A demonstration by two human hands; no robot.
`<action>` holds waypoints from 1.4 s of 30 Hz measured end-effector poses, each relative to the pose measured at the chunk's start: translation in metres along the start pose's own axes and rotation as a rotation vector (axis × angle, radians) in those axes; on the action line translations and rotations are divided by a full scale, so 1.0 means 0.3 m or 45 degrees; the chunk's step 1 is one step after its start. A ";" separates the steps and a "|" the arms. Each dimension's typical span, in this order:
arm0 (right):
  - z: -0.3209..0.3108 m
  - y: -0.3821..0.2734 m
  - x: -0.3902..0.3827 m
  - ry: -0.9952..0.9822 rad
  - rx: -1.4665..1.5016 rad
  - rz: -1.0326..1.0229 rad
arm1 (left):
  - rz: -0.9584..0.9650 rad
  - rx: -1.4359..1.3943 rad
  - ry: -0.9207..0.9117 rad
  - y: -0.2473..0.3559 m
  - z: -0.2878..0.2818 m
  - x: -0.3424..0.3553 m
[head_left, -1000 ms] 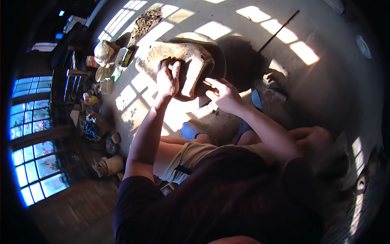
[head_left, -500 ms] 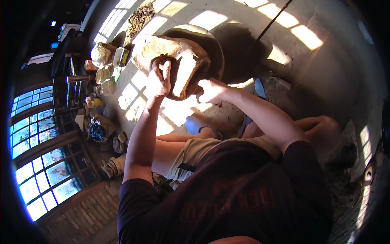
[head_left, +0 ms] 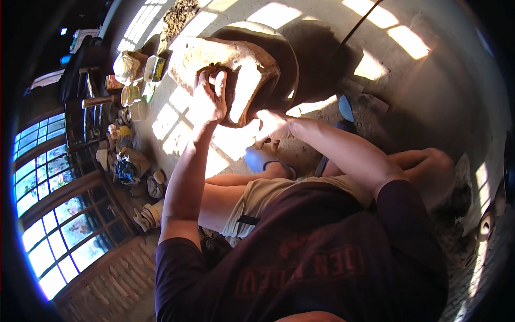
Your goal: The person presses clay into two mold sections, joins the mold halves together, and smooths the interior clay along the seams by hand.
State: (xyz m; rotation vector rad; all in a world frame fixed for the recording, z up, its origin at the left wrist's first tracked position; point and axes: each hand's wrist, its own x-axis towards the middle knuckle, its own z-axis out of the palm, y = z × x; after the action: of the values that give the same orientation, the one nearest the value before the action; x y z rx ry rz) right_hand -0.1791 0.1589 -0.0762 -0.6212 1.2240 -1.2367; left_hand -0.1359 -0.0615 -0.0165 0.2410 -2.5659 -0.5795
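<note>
A large, pale brown hollow form [head_left: 247,91], seemingly of clay, lies on a round disc [head_left: 291,70] in front of me. It has a dark opening in its side. My left hand [head_left: 210,99] is at that opening, its bent fingers hooked over the dark edge and its thumb standing up beside them. The fingertips are partly hidden there. My right hand [head_left: 274,127] hangs by the form's near right edge, thumb towards the rim and fingers bent downward, a gap between them. Nothing shows in its grasp.
Containers, a full pale bag [head_left: 127,68] and an open tub [head_left: 154,68] line the floor at left, below windows [head_left: 59,220]. Dark crumbly material [head_left: 179,19] lies at the back. A blue slipper [head_left: 260,161] is on my foot; a flat blue piece [head_left: 345,108] lies right.
My right hand has turned and its fingers, curled before, now hang lower and apart. My left hand stays at the opening. The whole view has shifted slightly.
</note>
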 end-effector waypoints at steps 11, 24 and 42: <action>0.011 0.003 -0.021 -0.041 0.373 0.024 | 0.076 0.077 0.023 0.053 -0.026 0.020; 0.008 -0.126 -0.031 0.231 -1.497 0.005 | 0.075 -0.195 0.175 0.015 0.039 0.005; 0.012 -0.197 -0.436 0.901 -1.342 -0.813 | 0.087 -0.497 -0.387 0.299 -0.010 -0.174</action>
State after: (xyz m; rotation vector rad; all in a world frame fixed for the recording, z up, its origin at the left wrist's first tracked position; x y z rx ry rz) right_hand -0.1801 0.2624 0.0232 -1.4976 2.4406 -1.2975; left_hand -0.0948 0.0319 0.0034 -0.0761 -2.6582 -1.1460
